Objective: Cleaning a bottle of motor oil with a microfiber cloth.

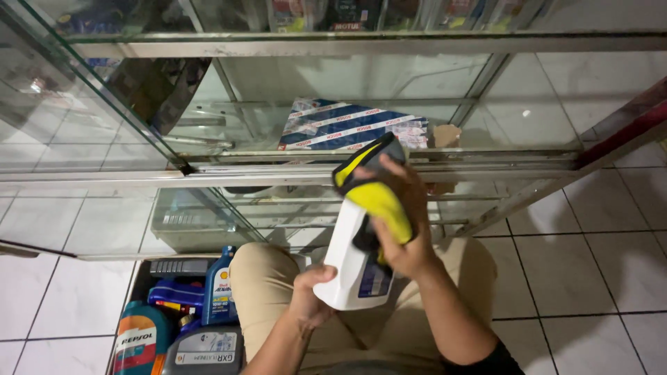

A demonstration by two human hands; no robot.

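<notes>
My left hand (pixel 310 295) grips the bottom of a white plastic bottle (pixel 347 260), held upright over my knees. My right hand (pixel 403 222) presses a yellow and black cloth (pixel 379 198) against the upper part of that bottle, the fingers wrapped around cloth and bottle together. The bottle's cap is hidden under the cloth. A blue label shows low on the bottle's right side.
A glass display cabinet (pixel 361 163) with metal frames stands straight ahead; a blue and white box (pixel 347 125) lies on its shelf. A box at lower left holds several oil bottles (pixel 177 312) in blue, grey and orange. White tiled floor (pixel 583 264) spreads to the right.
</notes>
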